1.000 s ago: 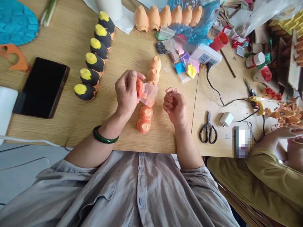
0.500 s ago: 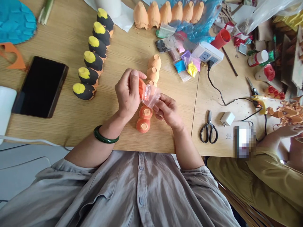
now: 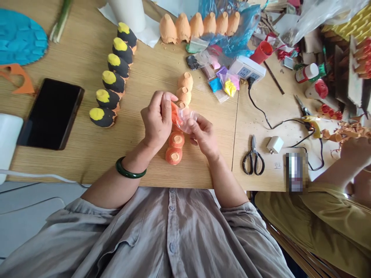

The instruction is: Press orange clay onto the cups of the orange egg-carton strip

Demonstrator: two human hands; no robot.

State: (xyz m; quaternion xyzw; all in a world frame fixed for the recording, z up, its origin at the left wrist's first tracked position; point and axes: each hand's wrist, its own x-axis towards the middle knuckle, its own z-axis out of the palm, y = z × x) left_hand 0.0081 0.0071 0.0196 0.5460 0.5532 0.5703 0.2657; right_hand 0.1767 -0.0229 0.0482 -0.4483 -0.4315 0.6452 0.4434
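Note:
Between my hands is a small clear plastic bag (image 3: 177, 116) with orange, clay-like material in it. My left hand (image 3: 158, 117) pinches its orange end, while the fingers of my right hand (image 3: 203, 133) grip the clear end. Beneath the bag runs a line of orange egg-carton cups (image 3: 184, 94), partly hidden by my hands. The nearer cups (image 3: 175, 155) are a deeper orange-red than the far ones. To the left stands a slanting row of black cups with yellow tops (image 3: 108, 98).
A dark tablet (image 3: 50, 114) lies left. Right are black-handled scissors (image 3: 253, 158), a white adapter (image 3: 275, 144), a power strip (image 3: 247, 69) with a cable, and small bags of coloured clay (image 3: 230, 88). Another person's arm (image 3: 342, 166) rests at the far right.
The view has shifted slightly. My right hand has closed further over the clear end of the bag, and both hands still hold it above the orange cups.

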